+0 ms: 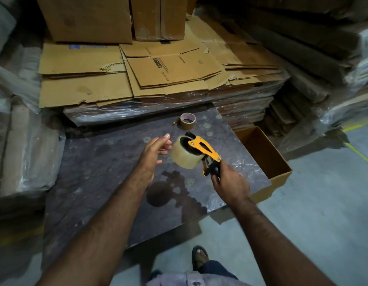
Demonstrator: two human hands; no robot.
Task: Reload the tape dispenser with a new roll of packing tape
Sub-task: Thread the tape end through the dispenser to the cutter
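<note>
A: Head view: left hand (156, 149), fingers (166, 139) loosely spread, holding nothing, just left of the roll (184, 154)?

B: Yes. The roll sits on the dispenser (203, 149), above the tabletop (100, 172). The right hand (228, 182) grips the handle, fingers wrapped.

A: Axis?

B: The frame runs up-left from the right hand toward the left, which is nearer the roll. A brown roll (187, 121) lies beyond.
</note>
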